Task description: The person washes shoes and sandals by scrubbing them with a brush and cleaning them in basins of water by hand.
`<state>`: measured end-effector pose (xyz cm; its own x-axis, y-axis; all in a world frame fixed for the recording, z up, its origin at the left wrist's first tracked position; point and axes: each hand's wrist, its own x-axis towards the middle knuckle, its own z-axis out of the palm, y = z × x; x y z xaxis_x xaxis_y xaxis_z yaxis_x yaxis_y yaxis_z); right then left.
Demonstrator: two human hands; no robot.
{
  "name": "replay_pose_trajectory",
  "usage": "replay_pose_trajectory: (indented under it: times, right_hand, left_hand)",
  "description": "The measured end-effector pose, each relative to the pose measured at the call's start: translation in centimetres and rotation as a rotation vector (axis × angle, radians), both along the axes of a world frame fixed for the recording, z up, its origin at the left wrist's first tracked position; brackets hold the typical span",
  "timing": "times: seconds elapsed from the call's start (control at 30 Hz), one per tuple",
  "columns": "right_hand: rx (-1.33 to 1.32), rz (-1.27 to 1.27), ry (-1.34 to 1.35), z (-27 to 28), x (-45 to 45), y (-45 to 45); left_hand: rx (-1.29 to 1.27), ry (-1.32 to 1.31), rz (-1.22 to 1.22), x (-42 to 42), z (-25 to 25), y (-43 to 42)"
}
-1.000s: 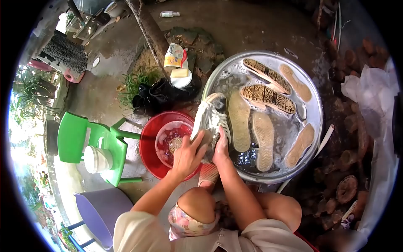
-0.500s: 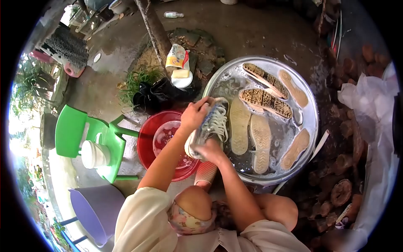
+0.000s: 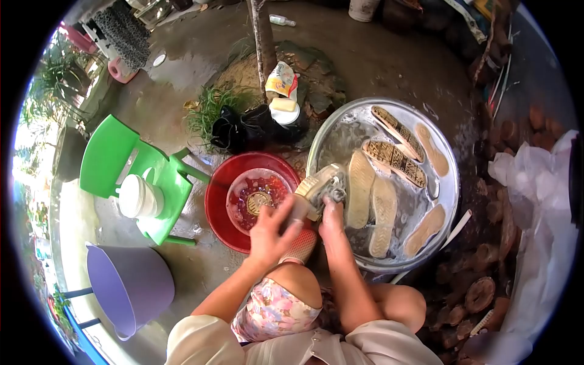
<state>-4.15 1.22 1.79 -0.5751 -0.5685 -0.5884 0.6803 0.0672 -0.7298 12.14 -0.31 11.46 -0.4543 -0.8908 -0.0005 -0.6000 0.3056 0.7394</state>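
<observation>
My right hand (image 3: 331,216) grips a wet shoe (image 3: 325,182) at its opening, beside the metal basin's left rim. The shoe is turned so its pale sole edge faces left. Close to its lower left side is my left hand (image 3: 271,234), fingers curled around a greyish thing smeared by motion. In the metal basin (image 3: 453,176), several soles and insoles lie in sudsy water: two dark-patterned soles (image 3: 395,161) and pale ones, among them a pale sole (image 3: 360,188). Left of the shoe stands a red basin (image 3: 216,228) holding foamy water and a round tan shape.
A green chair (image 3: 109,152) carries a white bucket (image 3: 143,198). Nearer is a purple tub (image 3: 131,292). Black boots (image 3: 246,128), a soap bar (image 3: 283,106) on a white tub and a tree trunk (image 3: 261,42) are beyond the red basin. Firewood (image 3: 480,295) lines the right.
The shoe has turned from laces showing to sole edge facing left. My right hand now grips its opening; my left hand has let go of its upper end and come lower. The view has shifted.
</observation>
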Motion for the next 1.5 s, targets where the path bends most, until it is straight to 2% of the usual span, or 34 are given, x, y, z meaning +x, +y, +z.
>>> replay_pose_trajectory:
  times: [0.03,0.1,0.17,0.23,0.3,0.33,0.37,0.43,0.53,0.57,0.6,0.7,0.73,0.77,0.83,0.87,0.97,1.0,1.03,1.07,1.1,1.13,1.17,1.23,1.33,1.37,1.43,1.47,1.5]
  right_hand:
    - [-0.042,0.003,-0.031,-0.4,0.2,-0.3]
    - [-0.117,0.006,-0.1,-0.3,0.8,-0.4]
    - [-0.139,-0.02,-0.108,-0.8,0.3,-0.6]
    - [0.003,-0.036,-0.161,-0.1,-0.1,-0.9]
    - [-0.056,-0.088,-0.193,-2.5,-0.2,-0.7]
    - [-0.078,-0.113,-0.207,-3.5,-0.4,-0.3]
    - [-0.087,-0.113,-0.248,-3.5,-0.7,-0.2]
    - [-0.107,-0.123,-0.339,-3.2,-0.8,-0.7]
    - [-0.067,-0.134,-0.389,-3.5,-0.5,-1.0]
    - [-0.051,-0.154,-0.407,-2.7,-0.2,-1.2]
    - [-0.134,-0.138,-0.298,-0.7,0.3,-1.3]
    - [-0.188,-0.167,-0.37,-0.5,-1.9,-1.5]
    - [-0.119,-0.154,-0.391,2.0,-2.0,-1.2]
    - [-0.068,-0.198,-0.401,4.0,-1.9,-1.0]
    - [-0.168,-0.279,-0.488,4.1,-2.4,-0.3]
    - [-0.201,-0.323,-0.534,6.0,-2.2,-0.4]
    - [-0.7,-0.117,-0.609,3.5,-3.2,1.7]
    - [-0.621,-0.256,-0.785,8.1,-2.2,1.4]
    - [-0.468,-0.235,-0.415,8.3,-1.5,1.4]
    - [-0.326,0.092,0.184,6.7,-1.2,2.2]
    - [-0.274,0.244,0.412,5.4,-1.2,2.7]
    - [-0.223,0.366,0.649,4.1,-1.1,3.2]
    - [-0.285,0.315,0.515,3.7,-0.9,3.2]
    - [-0.393,0.209,0.233,2.3,-0.2,3.4]
    - [-0.522,0.019,-0.21,-0.3,1.4,4.5]
    - [-0.402,-0.006,-0.196,-1.9,1.6,4.8]
    - [-0.777,0.095,-0.765,-3.9,1.1,5.0]
    - [-0.677,-0.002,-0.653,-4.2,1.5,4.2]
    - [-0.661,-0.025,-0.708,-3.7,1.1,3.3]
  left_hand:
    - [-0.158,-0.108,-0.026,-1.5,-0.6,0.4]
    - [-0.232,-0.173,0.011,-4.5,-0.3,-1.8]
    - [-0.18,-0.134,0.055,-7.1,-1.2,-4.7]
    - [0.015,-0.244,0.13,-9.2,-2.1,-7.6]
    - [0.605,0.464,0.129,-8.8,-9.0,-10.9]
    - [0.78,0.74,0.128,-7.9,-8.5,-10.6]
    - [0.579,0.598,0.178,-6.7,-7.4,-9.0]
    - [-0.044,0.144,0.08,-3.2,-5.6,-4.3]
    - [-0.05,-0.02,-0.033,-1.9,-4.2,0.0]
    - [-0.051,0.003,0.031,-2.9,-4.0,-0.5]
    - [-0.054,0.031,0.093,-4.7,-3.5,-2.1]
    - [-0.021,0.117,0.187,-9.1,-2.9,-7.0]
    - [0.334,0.568,0.11,-10.2,-6.3,-9.3]
    - [0.846,0.767,0.236,-10.9,-3.0,-10.1]
    - [0.922,0.974,0.24,-10.3,-2.9,-10.7]
    - [0.928,1.028,0.239,-9.6,-1.0,-9.7]
    - [0.557,1.071,0.145,-7.9,1.1,-4.8]
    - [0.266,0.841,0.048,-7.1,2.1,-3.2]
    - [-0.018,0.6,-0.04,-6.3,3.0,-1.8]
    - [-0.216,0.526,-0.106,-6.6,3.8,-0.8]
    - [-0.218,0.31,-0.161,-6.5,5.0,0.2]
    - [-0.261,0.249,-0.158,-7.0,5.5,0.6]
    - [-0.303,0.184,-0.157,-7.4,5.8,0.7]
    - [-0.226,0.121,-0.153,-7.9,5.7,-0.1]
    - [-0.065,0.066,-0.153,-7.7,1.0,-1.6]
    - [0.073,-0.055,-0.109,-7.4,0.1,-3.1]
    - [0.141,-0.104,0.099,-5.9,-2.7,-6.2]
    - [0.082,-0.087,0.121,-5.1,-3.7,-6.5]
    - [0.015,-0.072,0.14,-4.6,-4.4,-6.8]
